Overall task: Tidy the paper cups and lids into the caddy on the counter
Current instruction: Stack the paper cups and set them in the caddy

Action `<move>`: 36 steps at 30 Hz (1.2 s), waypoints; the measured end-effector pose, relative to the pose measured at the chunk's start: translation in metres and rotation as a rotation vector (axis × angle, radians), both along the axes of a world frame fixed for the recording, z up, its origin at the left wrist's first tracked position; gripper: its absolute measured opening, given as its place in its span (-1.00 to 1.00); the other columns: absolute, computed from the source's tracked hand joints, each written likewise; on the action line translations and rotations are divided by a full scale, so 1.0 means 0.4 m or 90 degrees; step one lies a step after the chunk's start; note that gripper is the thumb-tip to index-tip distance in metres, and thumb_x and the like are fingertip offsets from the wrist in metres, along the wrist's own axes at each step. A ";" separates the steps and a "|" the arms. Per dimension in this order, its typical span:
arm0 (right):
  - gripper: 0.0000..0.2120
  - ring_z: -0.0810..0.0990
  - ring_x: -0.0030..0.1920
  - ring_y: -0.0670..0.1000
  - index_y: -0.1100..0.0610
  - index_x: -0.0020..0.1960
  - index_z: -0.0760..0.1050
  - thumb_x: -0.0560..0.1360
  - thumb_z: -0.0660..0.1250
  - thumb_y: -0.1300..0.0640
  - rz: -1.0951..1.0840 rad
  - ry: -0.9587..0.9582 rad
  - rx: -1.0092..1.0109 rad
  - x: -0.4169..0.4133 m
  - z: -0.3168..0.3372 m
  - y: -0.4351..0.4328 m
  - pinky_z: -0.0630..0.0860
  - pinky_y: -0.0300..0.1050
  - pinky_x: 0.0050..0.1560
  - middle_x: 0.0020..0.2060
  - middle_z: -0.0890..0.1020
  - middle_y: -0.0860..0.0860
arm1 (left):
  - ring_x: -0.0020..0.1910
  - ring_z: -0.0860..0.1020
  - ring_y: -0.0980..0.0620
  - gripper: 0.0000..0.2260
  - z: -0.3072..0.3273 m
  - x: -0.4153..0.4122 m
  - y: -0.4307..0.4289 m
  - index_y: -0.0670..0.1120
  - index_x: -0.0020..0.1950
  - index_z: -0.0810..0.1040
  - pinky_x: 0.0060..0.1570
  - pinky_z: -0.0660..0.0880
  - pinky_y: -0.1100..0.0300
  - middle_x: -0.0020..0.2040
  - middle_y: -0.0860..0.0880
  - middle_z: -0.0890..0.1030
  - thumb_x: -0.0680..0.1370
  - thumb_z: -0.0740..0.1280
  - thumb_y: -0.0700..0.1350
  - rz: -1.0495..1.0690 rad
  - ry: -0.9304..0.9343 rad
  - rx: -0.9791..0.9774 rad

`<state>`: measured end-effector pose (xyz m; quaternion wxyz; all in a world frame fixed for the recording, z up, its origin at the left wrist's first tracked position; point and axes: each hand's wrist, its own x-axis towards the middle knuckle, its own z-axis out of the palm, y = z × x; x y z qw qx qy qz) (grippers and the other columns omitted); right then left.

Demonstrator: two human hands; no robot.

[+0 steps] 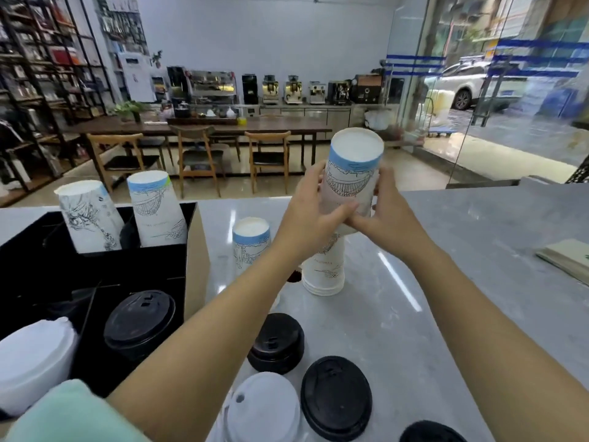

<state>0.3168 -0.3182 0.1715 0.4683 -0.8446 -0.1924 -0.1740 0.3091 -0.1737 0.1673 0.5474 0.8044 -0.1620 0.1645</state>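
Note:
Both hands grip an upside-down white paper cup with a blue band [352, 173], held above a stack of upside-down cups [325, 269] on the grey counter. My left hand [314, 215] wraps its left side, my right hand [384, 215] its right side. Another upside-down cup stack [250, 244] stands left of them, partly behind my left forearm. The black caddy [92, 275] at the left holds two upside-down cup stacks [90, 218] [157, 208], a black lid stack [140, 320] and a white lid stack [32, 358]. Loose on the counter lie black lids [277, 342] [336, 397] and white lids [264, 409].
A further black lid [430, 433] peeks in at the bottom edge. A flat pale booklet [567, 256] lies at the counter's right. Beyond the counter are wooden chairs, a long table and coffee machines; a glass wall is at the right.

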 end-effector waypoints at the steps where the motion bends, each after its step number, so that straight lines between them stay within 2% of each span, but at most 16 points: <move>1: -0.30 0.49 0.09 -0.14 0.01 0.35 0.12 0.36 0.46 0.02 0.038 0.004 0.005 0.002 0.005 -0.024 0.49 -0.25 0.01 0.15 0.44 -0.12 | 0.11 0.40 0.22 -0.43 -0.002 0.016 0.002 -0.02 0.42 0.24 -0.17 0.38 0.63 0.17 0.10 0.43 0.47 0.41 -0.12 0.019 0.021 -0.006; 3: -0.27 0.50 0.09 -0.12 0.01 0.38 0.10 0.37 0.46 0.01 0.063 0.047 0.018 0.103 -0.043 -0.001 0.51 -0.20 -0.01 0.15 0.45 -0.12 | 0.19 0.41 0.12 -0.42 0.000 0.024 -0.017 -0.06 0.44 0.21 -0.13 0.41 0.51 0.20 0.04 0.43 0.49 0.39 -0.17 0.041 0.037 -0.012; 4: -0.21 0.49 0.13 -0.06 -0.03 0.40 0.09 0.33 0.46 -0.11 0.062 0.088 -0.035 0.243 -0.140 -0.022 0.55 -0.07 -0.02 0.17 0.45 -0.08 | 0.30 0.40 0.01 -0.44 -0.003 0.024 -0.044 -0.12 0.47 0.18 0.13 0.45 0.41 0.27 -0.08 0.43 0.53 0.32 -0.25 0.049 0.016 -0.006; 5: -0.07 0.45 0.24 0.11 -0.11 0.44 0.06 0.22 0.41 -0.35 0.057 0.067 -0.016 0.416 -0.280 -0.033 0.55 0.24 -0.02 0.25 0.40 0.03 | 0.42 0.29 -0.16 -0.48 0.002 0.008 -0.069 -0.21 0.51 0.11 -0.29 0.32 0.54 0.37 -0.26 0.36 0.58 0.18 -0.37 0.041 0.018 0.000; 6: 0.10 0.29 0.35 0.34 -0.19 0.47 0.00 0.05 0.27 -0.57 0.021 0.037 0.007 0.459 -0.322 -0.019 0.35 0.61 -0.05 0.34 0.27 0.11 | 0.48 0.13 -0.27 -0.52 0.022 -0.020 -0.076 -0.30 0.51 0.03 -0.07 -0.34 -0.09 0.44 -0.39 0.21 0.59 0.01 -0.47 0.085 0.028 0.017; 7: 0.18 0.18 0.37 0.45 -0.23 0.47 -0.03 -0.05 0.18 -0.64 0.042 0.017 0.020 0.501 -0.369 -0.011 0.19 0.75 -0.15 0.37 0.19 0.14 | 0.49 0.04 -0.31 -0.54 0.027 -0.024 -0.075 -0.34 0.50 0.00 0.22 -0.32 0.16 0.46 -0.44 0.14 0.59 -0.07 -0.49 0.125 0.050 -0.010; 8: 0.11 0.24 0.36 0.41 -0.21 0.47 -0.01 0.03 0.26 -0.58 0.057 -0.007 0.013 0.494 -0.383 -0.028 0.23 0.69 -0.03 0.35 0.26 0.15 | 0.49 0.11 -0.30 -0.53 -0.007 -0.003 -0.077 -0.31 0.51 0.04 0.13 -0.30 -0.05 0.42 -0.41 0.23 0.60 0.00 -0.46 0.098 0.049 -0.015; 9: -0.04 0.39 0.31 0.22 -0.14 0.44 0.05 0.18 0.41 -0.37 0.119 0.053 -0.018 0.461 -0.363 -0.031 0.43 0.42 0.06 0.28 0.39 0.08 | 0.44 0.27 -0.23 -0.51 -0.062 0.030 -0.082 -0.23 0.50 0.13 -0.52 0.07 0.28 0.34 -0.28 0.38 0.58 0.16 -0.38 0.053 0.076 -0.046; 10: -0.17 0.47 0.21 0.04 -0.07 0.40 0.08 0.29 0.47 -0.15 0.147 0.104 -0.047 0.304 -0.247 -0.009 0.49 0.16 0.11 0.21 0.46 -0.04 | 0.34 0.42 -0.11 -0.47 -0.097 0.069 -0.066 -0.14 0.46 0.20 0.21 0.43 0.28 0.27 -0.15 0.46 0.54 0.31 -0.27 0.107 0.135 -0.036; 13: -0.26 0.51 0.17 0.02 0.00 0.36 0.09 0.35 0.47 0.03 0.122 0.212 -0.064 0.200 -0.206 -0.037 0.49 0.01 0.18 0.19 0.48 -0.04 | 0.16 0.52 0.00 -0.46 -0.159 0.101 -0.031 -0.05 0.38 0.28 0.18 0.49 0.09 0.27 -0.08 0.53 0.46 0.42 -0.16 0.126 0.277 -0.053; 19: -0.29 0.49 0.13 -0.05 0.04 0.22 0.13 0.28 0.53 0.17 0.136 0.286 -0.027 0.211 -0.315 -0.027 0.43 -0.26 -0.01 0.18 0.45 -0.01 | 0.15 0.51 -0.02 -0.40 -0.252 0.115 -0.037 -0.05 0.37 0.25 0.22 0.48 0.01 0.26 -0.10 0.49 0.43 0.46 -0.16 0.102 0.317 -0.081; 23: -0.19 0.50 0.06 -0.11 0.04 0.20 0.09 0.16 0.55 0.14 0.161 0.308 -0.022 0.211 -0.335 -0.016 0.45 -0.29 0.00 0.10 0.45 -0.08 | 0.23 0.51 -0.06 -0.15 -0.284 0.102 -0.036 0.18 0.39 0.11 0.25 0.47 -0.02 0.27 -0.09 0.49 0.24 0.53 0.04 0.075 0.373 -0.042; 25: -0.11 0.50 0.15 -0.05 0.05 0.25 0.08 0.11 0.55 0.05 0.159 0.296 -0.007 0.199 -0.348 -0.011 0.49 -0.14 0.13 0.15 0.45 -0.06 | 0.25 0.51 -0.07 -0.19 -0.297 0.101 -0.031 0.17 0.42 0.09 0.25 0.48 -0.03 0.30 -0.10 0.50 0.33 0.51 -0.04 0.065 0.377 -0.057; 27: -0.11 0.51 0.19 -0.02 0.03 0.27 0.09 0.11 0.54 0.03 0.163 0.284 0.014 0.189 -0.351 -0.009 0.50 -0.07 0.17 0.17 0.47 -0.06 | 0.19 0.53 -0.03 -0.28 -0.294 0.098 -0.028 0.13 0.42 0.12 0.16 0.53 0.06 0.28 -0.10 0.52 0.42 0.47 -0.10 0.066 0.360 -0.079; 30: -0.20 0.51 0.09 -0.15 0.04 0.27 0.09 0.25 0.54 0.24 0.156 0.257 0.063 0.164 -0.304 -0.009 0.51 -0.37 -0.08 0.07 0.45 -0.16 | 0.12 0.49 0.08 -0.31 -0.256 0.074 -0.036 0.08 0.46 0.14 -0.06 0.50 0.38 0.19 0.02 0.47 0.46 0.44 -0.14 0.071 0.278 -0.096; 36: -0.22 0.46 0.10 -0.25 0.04 0.31 0.12 0.28 0.54 0.24 0.209 0.124 0.120 0.119 -0.109 0.018 0.54 -0.43 -0.13 0.10 0.41 -0.20 | 0.27 0.44 0.01 -0.31 -0.103 0.024 -0.019 0.22 0.44 0.19 0.22 0.50 -0.08 0.29 -0.01 0.44 0.39 0.43 0.10 0.163 0.063 -0.079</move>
